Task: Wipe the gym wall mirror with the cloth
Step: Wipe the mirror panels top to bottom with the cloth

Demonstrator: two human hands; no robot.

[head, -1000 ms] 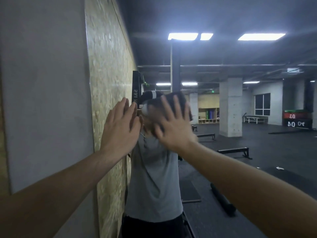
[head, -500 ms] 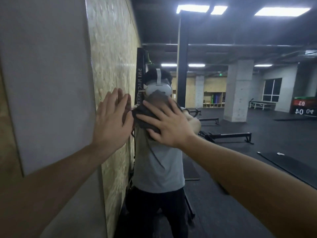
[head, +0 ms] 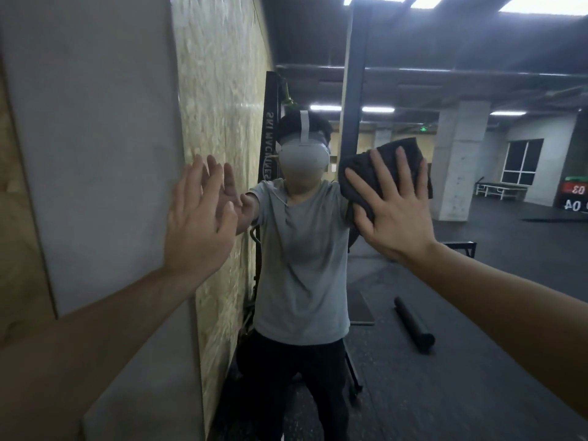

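A dark roller point(head: 413, 326) lies on the dark gym floor point(head: 477, 361).

Person, seen directly and in mirror reflection. Forearms point(head: 95, 338) bare, no sleeves, watch or rings showing on either hand. Headset point(head: 304, 154): pale grey visor, white strap over dark hair. T-shirt point(head: 302, 256): grey, short-sleeved, plain; thin cord hanging at the collar. Trousers point(head: 286, 377): black. Footwear out of frame.

A grey wall panel point(head: 95, 138) stands beside a chipboard wall point(head: 222, 122). A concrete pillar point(head: 458, 160), a dark rolled mat point(head: 413, 326) on the floor, and ceiling lights point(head: 541, 3) show.
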